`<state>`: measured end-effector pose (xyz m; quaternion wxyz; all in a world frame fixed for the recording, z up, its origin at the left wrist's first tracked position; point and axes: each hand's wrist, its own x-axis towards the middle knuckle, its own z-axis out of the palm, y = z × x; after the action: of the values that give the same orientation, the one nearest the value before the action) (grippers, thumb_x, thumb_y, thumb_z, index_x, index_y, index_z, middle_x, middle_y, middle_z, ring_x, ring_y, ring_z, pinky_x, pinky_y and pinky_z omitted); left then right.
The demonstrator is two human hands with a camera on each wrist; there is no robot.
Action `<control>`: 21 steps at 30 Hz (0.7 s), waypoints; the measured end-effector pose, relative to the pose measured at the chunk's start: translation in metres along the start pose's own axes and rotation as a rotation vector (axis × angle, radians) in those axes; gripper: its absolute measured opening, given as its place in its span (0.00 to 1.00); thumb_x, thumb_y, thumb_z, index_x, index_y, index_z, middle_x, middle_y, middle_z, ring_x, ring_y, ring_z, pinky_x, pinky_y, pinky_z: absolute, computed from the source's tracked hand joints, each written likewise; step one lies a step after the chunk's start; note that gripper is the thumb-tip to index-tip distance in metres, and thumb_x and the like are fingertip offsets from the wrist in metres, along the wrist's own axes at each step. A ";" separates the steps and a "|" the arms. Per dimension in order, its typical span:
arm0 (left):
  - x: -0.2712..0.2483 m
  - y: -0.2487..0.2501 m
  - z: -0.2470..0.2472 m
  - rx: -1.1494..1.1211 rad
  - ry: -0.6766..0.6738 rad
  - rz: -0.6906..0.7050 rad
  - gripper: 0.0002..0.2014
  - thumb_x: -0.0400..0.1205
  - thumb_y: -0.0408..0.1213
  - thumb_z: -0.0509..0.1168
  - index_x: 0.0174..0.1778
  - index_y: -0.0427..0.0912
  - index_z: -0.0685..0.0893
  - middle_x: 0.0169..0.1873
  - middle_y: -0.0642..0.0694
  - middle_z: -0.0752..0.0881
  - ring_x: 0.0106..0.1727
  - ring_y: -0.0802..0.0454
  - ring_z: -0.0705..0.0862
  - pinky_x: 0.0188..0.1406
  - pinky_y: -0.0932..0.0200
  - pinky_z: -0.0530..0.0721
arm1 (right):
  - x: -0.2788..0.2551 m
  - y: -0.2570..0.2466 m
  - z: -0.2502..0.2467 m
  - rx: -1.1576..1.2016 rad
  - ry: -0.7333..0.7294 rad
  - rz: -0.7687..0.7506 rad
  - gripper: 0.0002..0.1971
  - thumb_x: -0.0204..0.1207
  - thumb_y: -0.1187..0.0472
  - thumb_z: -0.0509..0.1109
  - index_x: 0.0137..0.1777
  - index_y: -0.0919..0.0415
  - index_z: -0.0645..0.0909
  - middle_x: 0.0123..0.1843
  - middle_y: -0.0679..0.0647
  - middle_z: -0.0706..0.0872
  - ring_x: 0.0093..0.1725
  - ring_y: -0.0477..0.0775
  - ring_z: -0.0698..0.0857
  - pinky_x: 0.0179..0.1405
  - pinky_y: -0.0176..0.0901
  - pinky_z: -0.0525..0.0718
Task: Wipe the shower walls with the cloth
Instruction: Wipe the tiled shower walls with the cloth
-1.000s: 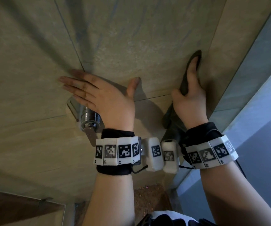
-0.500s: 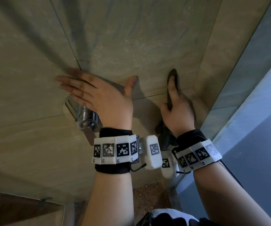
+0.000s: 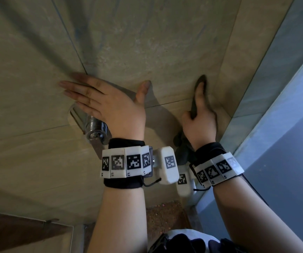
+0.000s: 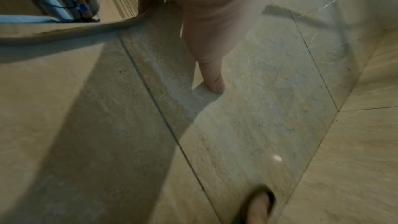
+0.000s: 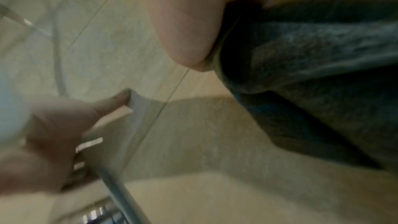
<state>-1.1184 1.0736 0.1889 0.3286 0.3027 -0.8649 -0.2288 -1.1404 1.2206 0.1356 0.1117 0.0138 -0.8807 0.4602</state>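
Two hands are on the beige tiled shower wall (image 3: 147, 42): the left hand (image 3: 110, 110) lies flat against it with fingers (image 3: 74, 88) straight and spread, holding nothing, just above the chrome shower valve (image 3: 96, 130) at about 7 o'clock from its palm. At 3 o'clock from it, the right hand (image 3: 200, 123) presses the dark grey cloth (image 3: 202, 80) to the tile near the corner, thumb hooked round the cloth's edge and fingers laid along it; a loose tail hangs below the wrist. How much wall is already wiped I cannot tell, as the tiles show no clear wet or clean trail; judging by the cloth's place, the stretch toward 9 o'clock and around the valve looks left to do
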 end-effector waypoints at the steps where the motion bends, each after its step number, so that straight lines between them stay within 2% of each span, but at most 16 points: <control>1: 0.000 0.000 0.000 0.002 0.000 0.000 0.70 0.65 0.81 0.56 0.80 0.21 0.39 0.78 0.17 0.39 0.82 0.24 0.39 0.82 0.36 0.42 | 0.001 -0.002 -0.003 0.076 0.045 0.041 0.44 0.78 0.63 0.60 0.81 0.32 0.36 0.33 0.54 0.78 0.29 0.56 0.80 0.31 0.45 0.83; 3: 0.001 0.000 0.001 0.009 -0.005 -0.002 0.70 0.65 0.81 0.54 0.80 0.22 0.40 0.78 0.17 0.39 0.82 0.24 0.38 0.82 0.36 0.42 | 0.001 -0.011 -0.008 0.146 0.091 0.046 0.44 0.78 0.65 0.60 0.83 0.38 0.36 0.41 0.50 0.80 0.33 0.59 0.80 0.35 0.47 0.84; 4: 0.001 0.000 0.001 0.007 -0.006 -0.003 0.70 0.65 0.81 0.54 0.80 0.22 0.40 0.78 0.17 0.39 0.82 0.24 0.38 0.82 0.36 0.42 | 0.000 -0.017 -0.010 0.152 0.084 0.020 0.44 0.78 0.66 0.60 0.84 0.41 0.37 0.45 0.61 0.80 0.37 0.59 0.80 0.42 0.47 0.84; 5: 0.001 0.000 0.001 0.006 -0.008 -0.003 0.70 0.65 0.81 0.55 0.80 0.21 0.40 0.78 0.17 0.39 0.82 0.24 0.38 0.82 0.36 0.41 | 0.000 -0.024 -0.013 0.134 0.056 -0.017 0.44 0.79 0.67 0.61 0.84 0.42 0.38 0.44 0.50 0.64 0.40 0.57 0.79 0.46 0.44 0.82; 6: 0.001 0.000 0.001 0.004 -0.010 -0.004 0.69 0.65 0.80 0.55 0.80 0.21 0.40 0.78 0.17 0.39 0.82 0.24 0.38 0.82 0.37 0.41 | 0.001 -0.030 -0.015 0.100 0.015 -0.063 0.43 0.79 0.67 0.62 0.84 0.41 0.39 0.49 0.44 0.71 0.41 0.54 0.79 0.47 0.42 0.81; 9: 0.001 0.001 -0.001 -0.001 -0.020 -0.012 0.69 0.66 0.79 0.57 0.80 0.22 0.38 0.78 0.17 0.38 0.82 0.24 0.37 0.82 0.38 0.39 | 0.003 -0.048 -0.019 -0.057 -0.096 -0.196 0.43 0.79 0.65 0.62 0.83 0.36 0.41 0.38 0.47 0.76 0.35 0.53 0.79 0.41 0.48 0.84; 11: 0.000 0.001 -0.002 -0.014 -0.024 -0.012 0.69 0.66 0.79 0.58 0.80 0.22 0.38 0.78 0.18 0.38 0.82 0.25 0.37 0.82 0.40 0.38 | 0.005 -0.050 -0.023 -0.114 -0.091 -0.209 0.42 0.78 0.64 0.62 0.83 0.34 0.42 0.33 0.49 0.76 0.33 0.54 0.78 0.38 0.52 0.85; 15: -0.001 0.002 -0.003 -0.031 -0.019 -0.006 0.69 0.66 0.78 0.59 0.80 0.22 0.37 0.78 0.18 0.38 0.81 0.25 0.37 0.80 0.41 0.36 | 0.010 -0.045 -0.029 -0.021 0.023 -0.100 0.44 0.77 0.64 0.62 0.83 0.35 0.40 0.37 0.48 0.76 0.38 0.54 0.82 0.44 0.50 0.86; 18: -0.001 0.002 -0.003 -0.031 -0.012 -0.005 0.69 0.66 0.78 0.60 0.80 0.22 0.37 0.78 0.18 0.38 0.82 0.25 0.37 0.82 0.39 0.38 | 0.010 -0.051 -0.029 -0.006 -0.080 -0.196 0.44 0.78 0.65 0.62 0.84 0.38 0.40 0.47 0.53 0.81 0.44 0.55 0.83 0.47 0.46 0.84; 19: -0.001 0.002 -0.003 -0.030 -0.014 -0.006 0.69 0.67 0.77 0.60 0.80 0.22 0.37 0.78 0.18 0.38 0.82 0.25 0.37 0.82 0.39 0.39 | 0.010 -0.053 -0.029 -0.047 -0.120 -0.245 0.43 0.78 0.64 0.62 0.83 0.37 0.41 0.47 0.53 0.81 0.42 0.55 0.83 0.46 0.47 0.84; 21: -0.001 0.002 -0.003 -0.033 -0.018 -0.004 0.69 0.67 0.78 0.59 0.80 0.22 0.37 0.78 0.18 0.37 0.81 0.25 0.37 0.82 0.39 0.39 | 0.011 -0.053 -0.031 -0.100 -0.116 -0.278 0.42 0.77 0.64 0.62 0.83 0.35 0.44 0.39 0.50 0.80 0.34 0.52 0.80 0.39 0.49 0.84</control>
<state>-1.1166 1.0751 0.1912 0.3254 0.2970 -0.8632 -0.2465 -1.1392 1.2162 0.1978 0.1237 0.1564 -0.8971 0.3942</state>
